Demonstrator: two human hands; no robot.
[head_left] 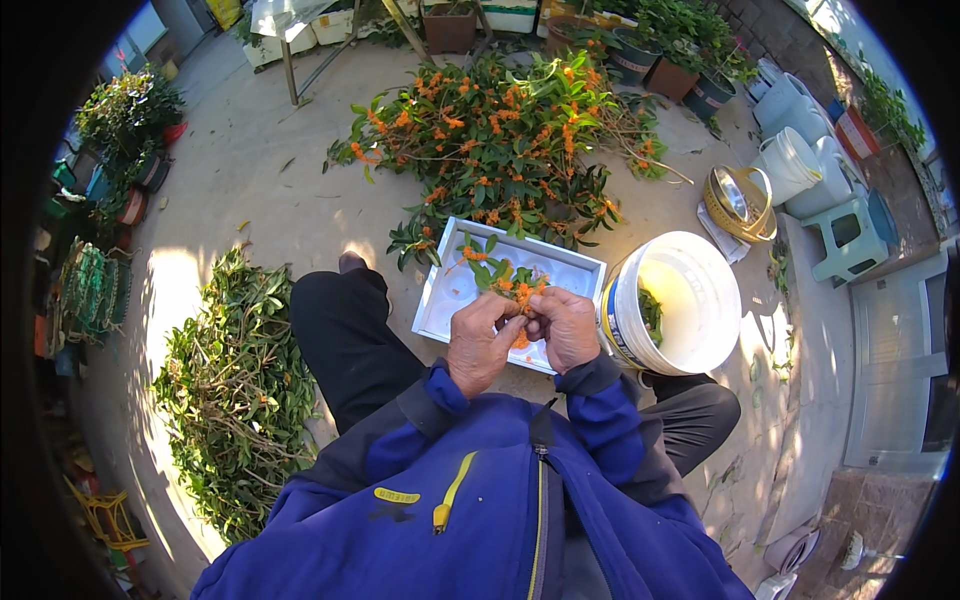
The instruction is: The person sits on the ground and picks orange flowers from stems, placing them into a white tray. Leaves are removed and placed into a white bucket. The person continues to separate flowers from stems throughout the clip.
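My left hand [478,343] and my right hand [566,328] meet over a shallow white box [432,306]. Between their pinched fingers is a leafy sprig with orange blossoms [522,290]; its leaves point away from me. Which fingers grip stem and which grip petals is hard to make out. Loose orange petals [522,340] show under the hands, in the box with its round hollows. Just beyond the box lies a big heap of cut branches with orange flowers [490,140]. Close by my right hand stands a white bucket [700,355] with some green leaves [650,316] inside.
On the left lies a pile of stripped leafy branches [235,400]. To the right are a wicker basket [752,228] holding a metal bowl [732,198], a pale green stool [850,240] and white buckets [790,163]. Potted plants [690,75] line the back.
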